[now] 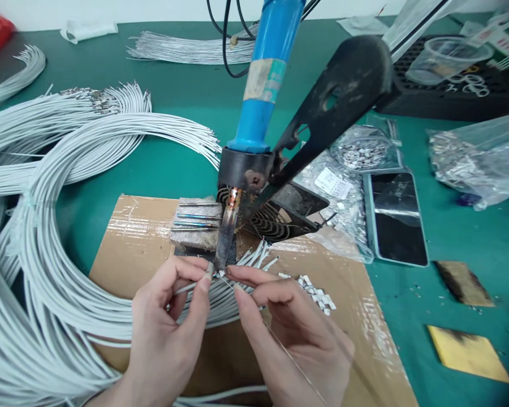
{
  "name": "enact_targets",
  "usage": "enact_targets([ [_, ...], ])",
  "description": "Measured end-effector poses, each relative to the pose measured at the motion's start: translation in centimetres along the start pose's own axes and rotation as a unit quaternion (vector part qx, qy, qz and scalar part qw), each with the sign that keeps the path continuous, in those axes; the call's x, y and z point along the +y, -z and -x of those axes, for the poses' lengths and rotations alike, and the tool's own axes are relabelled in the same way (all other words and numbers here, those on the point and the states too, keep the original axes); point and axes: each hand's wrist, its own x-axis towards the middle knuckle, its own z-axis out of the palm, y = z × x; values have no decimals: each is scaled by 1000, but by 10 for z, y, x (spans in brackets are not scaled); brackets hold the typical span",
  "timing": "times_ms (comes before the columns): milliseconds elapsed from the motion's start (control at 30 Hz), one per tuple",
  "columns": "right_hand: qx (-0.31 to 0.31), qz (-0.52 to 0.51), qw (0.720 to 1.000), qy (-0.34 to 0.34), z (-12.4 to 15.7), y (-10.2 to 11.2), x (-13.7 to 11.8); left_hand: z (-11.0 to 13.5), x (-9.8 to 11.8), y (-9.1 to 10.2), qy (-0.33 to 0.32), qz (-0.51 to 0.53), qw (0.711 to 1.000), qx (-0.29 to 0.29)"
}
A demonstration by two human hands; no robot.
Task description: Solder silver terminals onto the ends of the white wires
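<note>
Between thumb and fingers, my left hand pinches a white cable, its end close under the soldering iron's tip. My right hand is closed on a thin solder wire, which runs down past the palm. A small white connector shows between my fingertips at the tip; whether a finger touches it I cannot tell. The blue soldering iron points downward in a black stand. Loose white connectors lie in a pile beside my right hand. Several cable ends fan out behind the fingers.
Large coils of white cable fill the left side. Cardboard covers the bench under my hands. To the right are a phone, bags of small metal parts, a yellow sponge and a black crate.
</note>
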Motion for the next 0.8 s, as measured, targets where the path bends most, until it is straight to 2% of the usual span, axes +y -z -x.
enact_targets([
  [433, -2, -10, 1000, 5, 0, -1, 2, -2, -12, 7, -26, -14, 998, -52],
  [600, 9, 0, 1000, 20, 0, -1, 4, -2, -12, 7, -31, -30, 998, -48],
  [800, -17, 7, 999, 50, -2, 3, 9, -3, -11, 8, -45, -27, 998, -45],
])
